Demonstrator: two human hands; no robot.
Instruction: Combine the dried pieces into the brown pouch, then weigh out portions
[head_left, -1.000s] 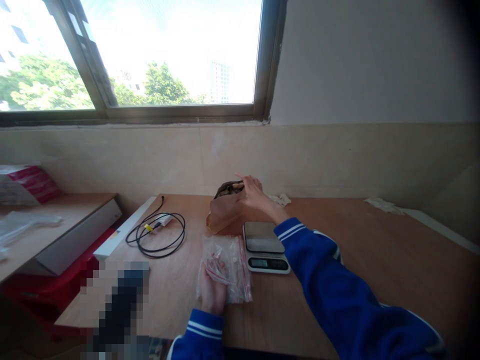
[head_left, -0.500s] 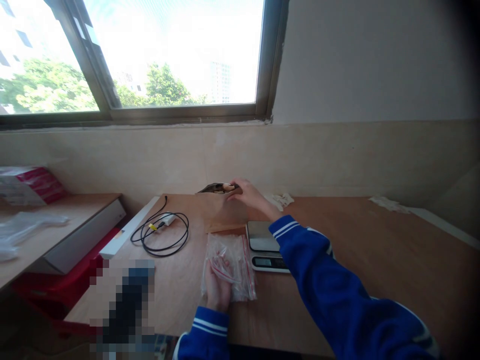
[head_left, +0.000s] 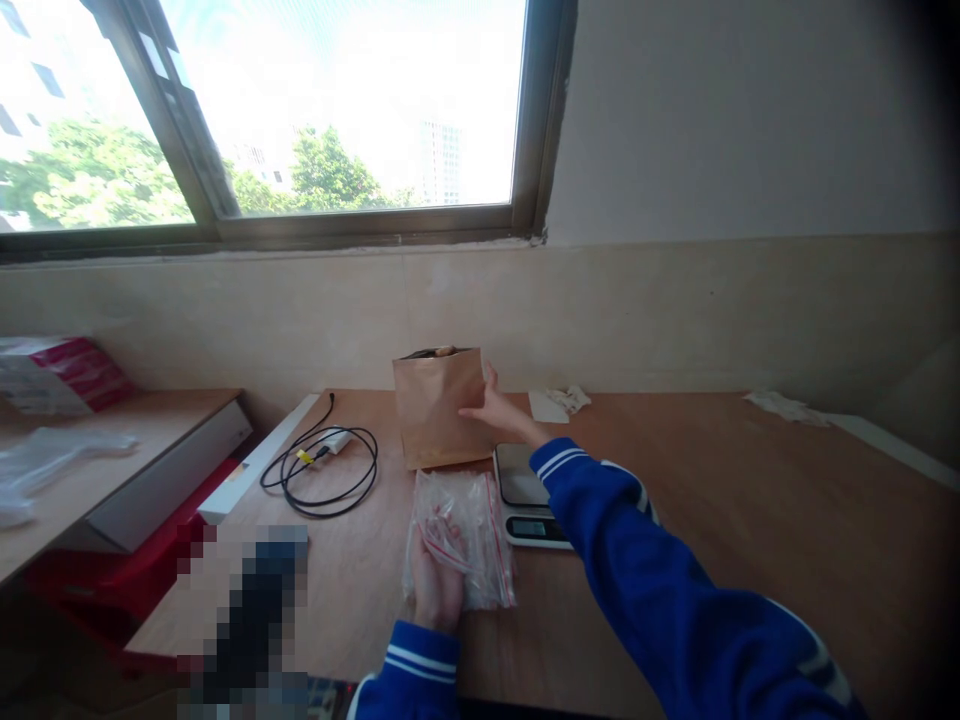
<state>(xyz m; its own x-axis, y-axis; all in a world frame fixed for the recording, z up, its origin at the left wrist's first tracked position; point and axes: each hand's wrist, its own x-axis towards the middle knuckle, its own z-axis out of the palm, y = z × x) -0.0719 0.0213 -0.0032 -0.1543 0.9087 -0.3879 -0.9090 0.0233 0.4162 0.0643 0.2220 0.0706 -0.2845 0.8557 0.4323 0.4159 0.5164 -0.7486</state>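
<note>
Head-worn view, forward and down, over left hand (head_left: 435,590), right hand (head_left: 502,412)

The left hand (head_left: 433,590) sits low near six o'clock, fingers curled; the right hand (head_left: 501,412) stretches open toward twelve o'clock, its blue-sleeved arm (head_left: 637,560) extended from five o'clock.

Matt brown paper bag (head_left: 436,410), glossy clear plastic zip bag (head_left: 463,540), smooth pale wooden surface (head_left: 720,530), and glossy scale top (head_left: 516,473).

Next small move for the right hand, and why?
Probably the right hand should grip the brown paper bag and lift it onto the kitchen scale: it is already at the bag's edge, the scale sits right beside it, and the left hand is holding the clear zip bag.
</note>
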